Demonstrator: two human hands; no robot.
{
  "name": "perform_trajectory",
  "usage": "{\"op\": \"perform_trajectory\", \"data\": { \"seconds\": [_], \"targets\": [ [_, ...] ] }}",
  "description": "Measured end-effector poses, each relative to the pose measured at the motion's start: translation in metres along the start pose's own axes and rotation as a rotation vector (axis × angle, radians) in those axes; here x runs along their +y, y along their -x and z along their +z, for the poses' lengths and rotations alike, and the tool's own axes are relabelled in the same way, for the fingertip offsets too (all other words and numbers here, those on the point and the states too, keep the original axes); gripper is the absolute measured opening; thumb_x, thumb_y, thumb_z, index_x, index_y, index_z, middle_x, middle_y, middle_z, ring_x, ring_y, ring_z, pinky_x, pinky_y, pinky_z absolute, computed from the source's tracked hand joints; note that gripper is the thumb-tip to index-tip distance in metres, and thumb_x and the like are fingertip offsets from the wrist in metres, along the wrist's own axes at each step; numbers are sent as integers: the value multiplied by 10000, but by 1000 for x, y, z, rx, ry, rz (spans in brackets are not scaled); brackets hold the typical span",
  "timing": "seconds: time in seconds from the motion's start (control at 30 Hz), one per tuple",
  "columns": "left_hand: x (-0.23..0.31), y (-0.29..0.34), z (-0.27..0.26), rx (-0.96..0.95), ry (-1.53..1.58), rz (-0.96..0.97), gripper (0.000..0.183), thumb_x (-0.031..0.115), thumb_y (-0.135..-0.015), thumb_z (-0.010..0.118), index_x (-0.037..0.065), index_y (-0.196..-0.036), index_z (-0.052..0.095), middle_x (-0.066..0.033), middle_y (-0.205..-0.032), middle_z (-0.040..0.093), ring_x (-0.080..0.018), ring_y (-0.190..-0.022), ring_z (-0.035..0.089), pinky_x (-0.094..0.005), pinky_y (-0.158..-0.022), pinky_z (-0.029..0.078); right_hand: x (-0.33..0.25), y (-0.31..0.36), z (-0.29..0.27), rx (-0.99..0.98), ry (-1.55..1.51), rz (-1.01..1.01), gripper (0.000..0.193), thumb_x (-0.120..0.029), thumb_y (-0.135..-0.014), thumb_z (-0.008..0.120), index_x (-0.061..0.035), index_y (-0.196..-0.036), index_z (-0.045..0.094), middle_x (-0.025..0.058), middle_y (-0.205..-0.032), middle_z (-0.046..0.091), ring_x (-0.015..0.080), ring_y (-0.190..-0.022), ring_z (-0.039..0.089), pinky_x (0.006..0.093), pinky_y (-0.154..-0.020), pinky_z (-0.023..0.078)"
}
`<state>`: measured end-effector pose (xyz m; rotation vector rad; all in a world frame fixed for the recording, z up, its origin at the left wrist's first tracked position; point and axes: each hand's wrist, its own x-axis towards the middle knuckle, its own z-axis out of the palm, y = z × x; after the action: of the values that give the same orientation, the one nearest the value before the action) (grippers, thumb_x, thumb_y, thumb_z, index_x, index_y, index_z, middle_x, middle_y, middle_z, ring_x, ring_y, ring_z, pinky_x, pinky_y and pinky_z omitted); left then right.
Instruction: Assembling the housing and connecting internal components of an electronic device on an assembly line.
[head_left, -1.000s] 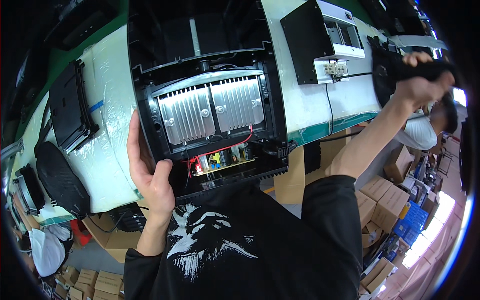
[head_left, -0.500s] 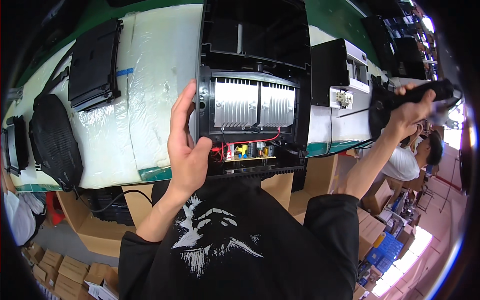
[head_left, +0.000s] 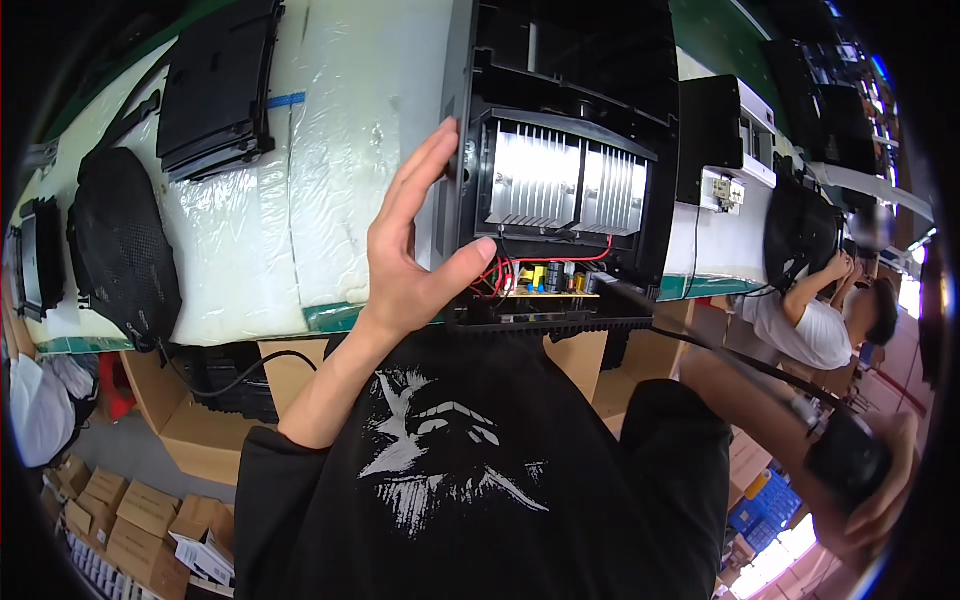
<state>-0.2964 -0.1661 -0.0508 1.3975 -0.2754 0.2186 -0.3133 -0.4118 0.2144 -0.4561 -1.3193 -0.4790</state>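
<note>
In front of me, an opened black casing (head_left: 664, 190) stands on the white-covered table. Inside are two silver finned heat sinks (head_left: 540, 178), red wires and a small circuit board (head_left: 560, 288) with yellow and black parts. My left hand (head_left: 410, 260) lies along the casing's left wall, fingers stretched out, with its thumb over the near left corner by the red wires. Low at the right, away from the table, my motion-smeared right hand (head_left: 888, 490) is closed around a blocky black object (head_left: 848, 455). A dark strip or cord runs between this object and the casing; blur hides its exact kind.
To the left are a black panel-like part (head_left: 215, 95) and a black mesh bag (head_left: 125, 250). Right of the casing stands a black-and-white box (head_left: 725, 140). Cardboard boxes (head_left: 145, 535) sit on the floor. Another person (head_left: 815, 310) works farther right.
My right hand has swung from beside the table's right end down toward me, still holding something black. My left hand's thumb has spread over the casing's corner. The view has shifted, moving the casing rightward.
</note>
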Motion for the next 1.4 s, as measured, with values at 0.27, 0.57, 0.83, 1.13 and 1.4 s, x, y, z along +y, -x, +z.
{"op": "perform_trajectory", "data": {
  "seconds": [0.27,0.57,0.83,1.13,1.4],
  "targets": [
    [0,5,-3,48,-81,69,682,166,-746,657,-57,-1337,401,-243,-1383,396,-336,-1287,400,-393,-1068,302,89,54,39,114,200,297,323,-323,-883,579,-30,-985,486,95,-735,539,198,-558,558,292,-459,514],
    [1,8,-11,73,-130,65,660,191,-750,660,-71,-1309,428,-257,-1368,410,-353,-1267,424,-389,-1045,329,62,122,55,223,454,615,297,27,-685,718,-31,-599,440,48,-590,528,103,-338,456,176,-306,418],
    [-3,4,-7,51,-97,90,663,182,-739,669,-74,-1303,433,-261,-1363,415,-360,-1262,430,-388,-1039,336,69,133,60,229,620,653,265,-34,-706,696,29,-877,503,72,-606,534,136,-412,515,200,-337,400],
    [-3,3,-7,52,-109,111,665,174,-734,668,-82,-1300,432,-270,-1357,415,-363,-1258,432,-388,-1037,338,79,132,53,127,508,958,83,53,-648,619,-6,-644,561,139,-605,604,238,-516,614,212,-361,254],
    [-5,6,-5,104,-132,150,555,183,-813,546,-92,-1284,447,-264,-1338,431,-364,-1221,459,-390,-1023,348,109,153,68,156,471,535,73,84,-615,584,71,-676,546,201,-598,580,265,-480,569,279,-447,520]
  ]
}}
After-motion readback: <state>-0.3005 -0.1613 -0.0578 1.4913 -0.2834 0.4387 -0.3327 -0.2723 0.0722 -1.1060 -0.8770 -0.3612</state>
